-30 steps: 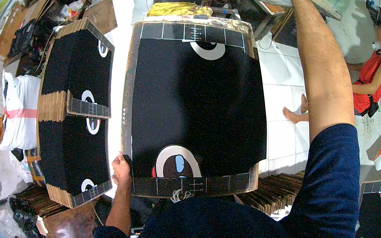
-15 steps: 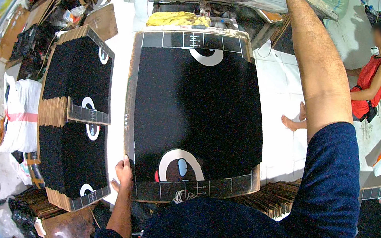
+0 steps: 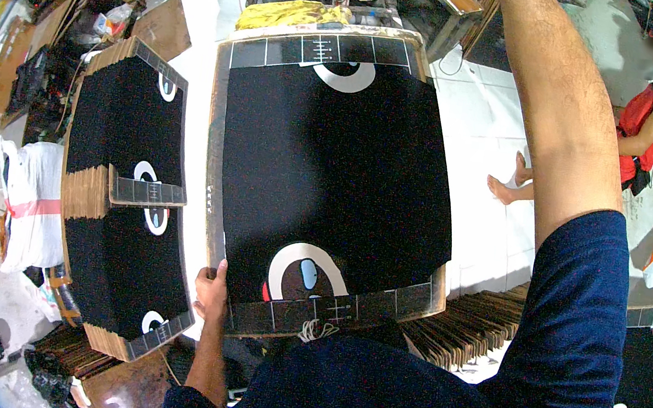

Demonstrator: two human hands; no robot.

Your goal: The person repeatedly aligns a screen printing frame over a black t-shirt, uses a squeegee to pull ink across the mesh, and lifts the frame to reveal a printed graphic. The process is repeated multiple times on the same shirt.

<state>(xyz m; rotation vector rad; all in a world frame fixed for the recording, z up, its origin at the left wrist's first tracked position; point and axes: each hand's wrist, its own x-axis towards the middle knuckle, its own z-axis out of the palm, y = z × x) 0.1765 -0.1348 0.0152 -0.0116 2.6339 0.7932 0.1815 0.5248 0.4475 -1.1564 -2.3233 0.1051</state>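
Left hand (image 3: pixel 211 295) is held half-curled beside the near left corner of a large black sheet (image 3: pixel 341 164), its thumb laid along the edge; whether that edge is gripped cannot be told. Most of the sheet is spread ahead of the hand and to its right. The right hand is hidden past the top of the view, so its state cannot be told; only its forearm (image 3: pixel 566 96) is shown, stretched forward along the right side. Left of the sheet, black-faced stacks (image 3: pixel 133 116) are set end to end, apart from it. Layered cardboard (image 3: pixel 469 322) is seen at lower right. Beyond the far edge, a yellow cloth (image 3: pixel 287 17) is laid.
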